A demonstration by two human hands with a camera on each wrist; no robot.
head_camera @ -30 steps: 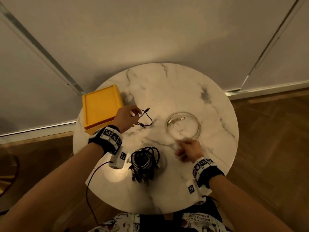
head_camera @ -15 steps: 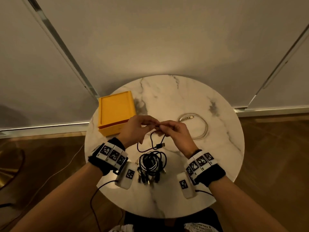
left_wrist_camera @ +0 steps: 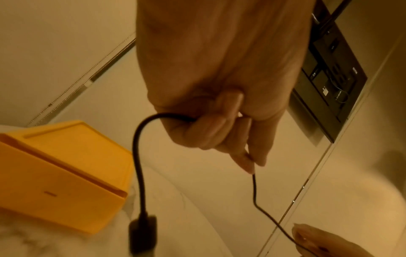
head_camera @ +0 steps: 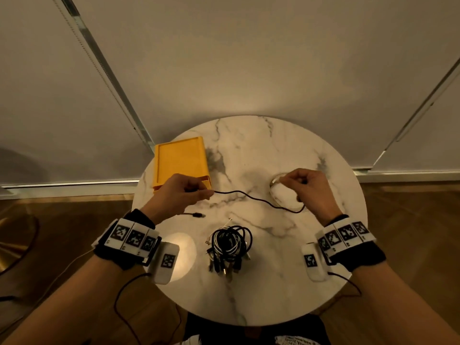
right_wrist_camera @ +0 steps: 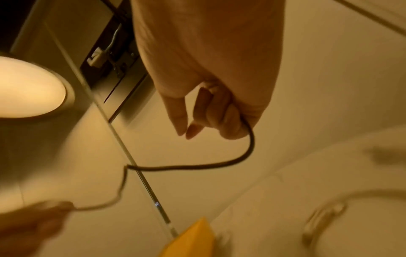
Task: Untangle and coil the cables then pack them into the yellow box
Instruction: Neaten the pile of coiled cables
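A thin black cable (head_camera: 251, 196) hangs stretched between my two hands above the round marble table (head_camera: 261, 295). My left hand (head_camera: 185, 189) pinches it near one end, in front of the closed yellow box (head_camera: 180, 161); its plug (left_wrist_camera: 142, 233) dangles below that hand. My right hand (head_camera: 305, 186) grips the other part of the cable (right_wrist_camera: 248, 149) in curled fingers, above a coiled white cable (head_camera: 277, 179). A tangled bundle of black and white cables (head_camera: 230, 242) lies on the table between my wrists.
The yellow box (left_wrist_camera: 59, 177) sits at the table's far left edge, lid shut. A wall stands right behind the table. Wooden floor surrounds it, and a lit lamp (right_wrist_camera: 30, 87) shows in the right wrist view.
My hands were together over the table's middle half a second ago; they have pulled apart, left toward the box and right over the white coil, drawing the black cable out straight.
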